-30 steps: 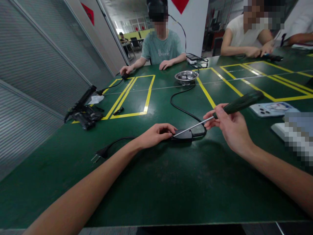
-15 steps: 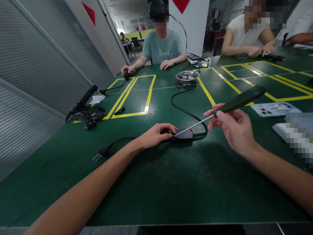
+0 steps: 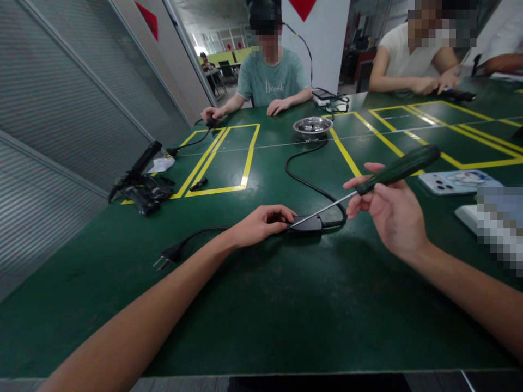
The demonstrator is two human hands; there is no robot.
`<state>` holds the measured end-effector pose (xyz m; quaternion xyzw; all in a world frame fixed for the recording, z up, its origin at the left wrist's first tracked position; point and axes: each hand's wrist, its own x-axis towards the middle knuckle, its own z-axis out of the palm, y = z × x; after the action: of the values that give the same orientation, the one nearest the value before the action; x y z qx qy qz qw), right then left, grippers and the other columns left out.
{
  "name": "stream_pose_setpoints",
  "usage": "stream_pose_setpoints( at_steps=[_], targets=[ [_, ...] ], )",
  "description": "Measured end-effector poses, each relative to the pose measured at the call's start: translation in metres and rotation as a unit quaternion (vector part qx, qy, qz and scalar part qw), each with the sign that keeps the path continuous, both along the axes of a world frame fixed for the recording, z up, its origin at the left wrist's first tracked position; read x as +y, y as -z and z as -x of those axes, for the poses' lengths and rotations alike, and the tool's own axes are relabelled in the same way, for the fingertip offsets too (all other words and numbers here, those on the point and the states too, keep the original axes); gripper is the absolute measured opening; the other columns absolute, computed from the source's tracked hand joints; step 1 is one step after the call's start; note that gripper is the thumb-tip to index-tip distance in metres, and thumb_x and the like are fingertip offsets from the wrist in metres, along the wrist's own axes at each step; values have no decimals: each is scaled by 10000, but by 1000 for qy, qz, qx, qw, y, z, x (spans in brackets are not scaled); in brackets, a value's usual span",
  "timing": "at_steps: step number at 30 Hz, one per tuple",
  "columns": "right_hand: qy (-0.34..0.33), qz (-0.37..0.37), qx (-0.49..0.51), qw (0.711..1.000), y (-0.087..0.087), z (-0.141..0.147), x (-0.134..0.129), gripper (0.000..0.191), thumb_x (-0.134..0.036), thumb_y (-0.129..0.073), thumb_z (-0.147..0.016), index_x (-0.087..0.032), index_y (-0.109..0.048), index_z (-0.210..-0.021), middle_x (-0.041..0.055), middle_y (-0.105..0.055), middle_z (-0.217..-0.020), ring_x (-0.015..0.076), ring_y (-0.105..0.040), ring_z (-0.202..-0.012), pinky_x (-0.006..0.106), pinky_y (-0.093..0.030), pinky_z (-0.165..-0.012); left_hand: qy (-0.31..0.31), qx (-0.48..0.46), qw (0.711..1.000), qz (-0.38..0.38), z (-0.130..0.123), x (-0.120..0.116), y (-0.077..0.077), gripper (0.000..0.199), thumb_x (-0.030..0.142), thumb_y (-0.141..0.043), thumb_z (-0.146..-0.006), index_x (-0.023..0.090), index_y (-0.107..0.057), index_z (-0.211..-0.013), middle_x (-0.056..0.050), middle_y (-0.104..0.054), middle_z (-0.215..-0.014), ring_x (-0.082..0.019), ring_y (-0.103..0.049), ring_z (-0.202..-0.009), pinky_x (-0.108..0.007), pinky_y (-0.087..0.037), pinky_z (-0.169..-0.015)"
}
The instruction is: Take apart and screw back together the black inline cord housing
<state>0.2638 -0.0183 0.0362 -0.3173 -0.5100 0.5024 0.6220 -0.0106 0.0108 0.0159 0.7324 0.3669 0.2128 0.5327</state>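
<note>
A black box on a power cord lies on the green table, its left end gripped between the thumb and fingers of my left hand. In my right hand is a screwdriver with a dark green handle, held by the fingers near the front of the handle. Its thin metal shaft slants down to the left, and the tip meets the box close to my left thumb. A two-pin plug ends the cord on the left. From the box's right end the cord curves back toward a metal bowl.
Black tools and wrapped parts lie at the left, with a small black piece beside them. A phone rests at the right. Yellow tape marks the green table. Co-workers sit across, their hands on the table.
My right hand's fingers have shifted around the screwdriver handle and opened slightly. The tip stays on the box, and my left hand has not moved.
</note>
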Motion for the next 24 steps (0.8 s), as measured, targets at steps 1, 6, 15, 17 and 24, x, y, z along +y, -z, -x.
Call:
stream_pose_setpoints(
  at_steps=[1,6,15,17,24],
  targets=[
    [4,-1,-2,1000,-1,0,0,280,-230,-503,-870,-264,-535,-1146,22,-659,-940,142,-623,-589,328,-520,-539,0,-1,1000,-1,0,0,0,139,180,-564,-833,163,-606,-964,-64,-601,-1202,-183,-573,-1032,-366,-418,-937],
    [57,-18,-43,997,-4,2,0,99,-273,-605,-862,-224,-584,-945,18,-639,-929,108,-583,-540,295,-491,-498,1,4,1000,-3,0,0,-1,144,184,-569,-821,163,-605,-959,-64,-597,-1209,-191,-572,-1037,-361,-421,-933],
    [20,-8,-23,1000,-4,0,-1,257,-258,-557,-861,-296,-511,-1111,-11,-656,-928,117,-585,-549,297,-503,-503,2,17,1000,-9,1,0,0,141,189,-557,-830,170,-599,-963,-54,-595,-1213,-191,-569,-1047,-373,-419,-950],
    [18,-5,-30,999,-5,0,-2,269,-233,-548,-853,-289,-528,-1116,-3,-658,-953,118,-591,-567,302,-509,-522,3,15,1000,-12,0,0,0,140,186,-555,-828,168,-597,-960,-56,-596,-1211,-191,-571,-1048,-376,-419,-952],
    [88,-7,-106,990,-10,3,-1,156,-337,-655,-833,-209,-568,-816,9,-631,-860,98,-564,-514,283,-488,-474,-2,29,999,-17,-1,-2,-3,129,188,-548,-830,163,-597,-947,-66,-595,-1217,-195,-575,-1042,-374,-426,-938]
  ],
)
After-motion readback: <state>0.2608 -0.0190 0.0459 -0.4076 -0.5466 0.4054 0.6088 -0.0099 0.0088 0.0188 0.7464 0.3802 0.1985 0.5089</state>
